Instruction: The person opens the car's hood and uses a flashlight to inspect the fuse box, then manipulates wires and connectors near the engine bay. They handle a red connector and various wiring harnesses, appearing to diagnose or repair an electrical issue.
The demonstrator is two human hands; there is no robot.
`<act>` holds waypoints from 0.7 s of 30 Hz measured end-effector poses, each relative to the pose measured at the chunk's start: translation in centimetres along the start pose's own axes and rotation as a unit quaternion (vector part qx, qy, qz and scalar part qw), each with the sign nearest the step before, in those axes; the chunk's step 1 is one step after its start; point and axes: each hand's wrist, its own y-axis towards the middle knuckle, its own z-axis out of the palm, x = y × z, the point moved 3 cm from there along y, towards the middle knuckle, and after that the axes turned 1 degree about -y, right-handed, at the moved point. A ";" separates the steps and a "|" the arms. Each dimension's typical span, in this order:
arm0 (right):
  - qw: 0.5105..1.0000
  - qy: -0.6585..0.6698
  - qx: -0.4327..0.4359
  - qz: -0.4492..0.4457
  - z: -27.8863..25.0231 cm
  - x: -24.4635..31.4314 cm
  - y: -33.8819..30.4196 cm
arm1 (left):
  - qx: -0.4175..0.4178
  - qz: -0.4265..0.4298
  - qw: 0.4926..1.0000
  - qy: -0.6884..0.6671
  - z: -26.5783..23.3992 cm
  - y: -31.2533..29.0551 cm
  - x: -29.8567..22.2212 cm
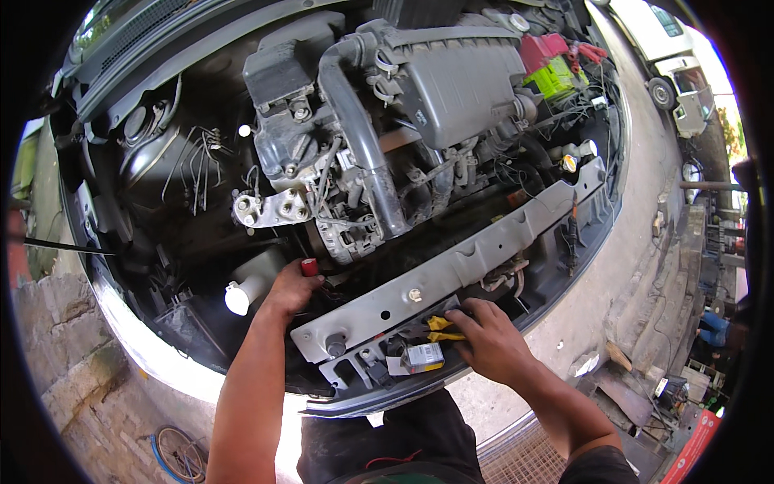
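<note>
My left hand [290,292] reaches into the engine bay, in front of the alternator [348,240]. Its fingers are closed round a red cylindrical piece [310,266], whose end sticks up by the thumb; the rest is hidden. Over the front panel, my right hand [493,343] grips a pair of pliers by their yellow handles [439,324]. The pliers' dark jaws point left, over the ledge. Just below them a small white, grey and yellow box [423,356] lies on that ledge, in front of the grey metal crossbar [476,262].
A white-capped reservoir [239,297] stands left of my left hand. Behind are a silver mount bracket [270,208], a black intake hose [372,153] and the air filter housing [463,89]. The battery with a lime-green part [555,78] sits at the far right. A bicycle wheel [179,453] is at lower left.
</note>
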 end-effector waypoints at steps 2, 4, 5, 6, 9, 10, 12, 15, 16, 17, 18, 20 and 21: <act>1.000 -0.007 -0.016 -0.005 0.2 -0.1 0.1 | 0.004 -0.014 1.000 -0.006 0.2 -0.1 -0.2; 1.000 -0.014 -0.016 -0.002 0.2 -0.2 0.3 | 0.003 -0.007 1.000 0.026 0.0 -0.3 -0.7; 1.000 -0.006 -0.021 -0.008 0.0 -0.2 0.3 | 0.005 -0.008 1.000 0.022 0.0 -0.4 -0.8; 1.000 -0.001 -0.021 -0.008 0.0 -0.3 0.4 | 0.007 -0.010 1.000 0.017 0.0 -0.5 -0.8; 1.000 0.010 -0.026 -0.011 0.0 -0.3 0.4 | 0.019 -0.009 0.999 0.028 0.1 -0.2 -0.9; 0.999 0.011 -0.030 -0.015 0.1 -0.3 0.4 | 0.011 -0.008 1.000 0.022 0.2 -0.2 -0.7; 0.999 0.013 -0.037 -0.021 0.4 -0.5 0.2 | -0.002 -0.002 1.000 0.009 0.0 -0.3 -0.2; 0.999 0.006 -0.042 -0.029 0.8 -1.1 -0.1 | 0.005 -0.011 1.000 -0.023 0.2 -0.1 0.0; 0.999 0.003 -0.041 -0.029 0.8 -1.2 -0.2 | 0.010 -0.013 0.999 -0.028 0.5 0.0 -0.3; 0.999 0.000 -0.041 -0.028 0.7 -1.2 -0.3 | 0.000 -0.012 1.000 -0.018 0.4 -0.3 -0.4; 0.999 -0.006 -0.040 -0.025 0.4 -1.2 -0.5 | 0.002 -0.028 0.999 -0.041 0.7 -0.8 -1.5; 0.998 0.000 -0.061 -0.032 -0.8 -1.8 -0.5 | 0.001 -0.028 0.999 -0.044 0.7 -1.5 -2.6; 0.995 0.002 -0.087 -0.044 -1.5 -2.1 -0.1 | -0.005 -0.026 0.998 -0.052 0.3 -1.7 -2.3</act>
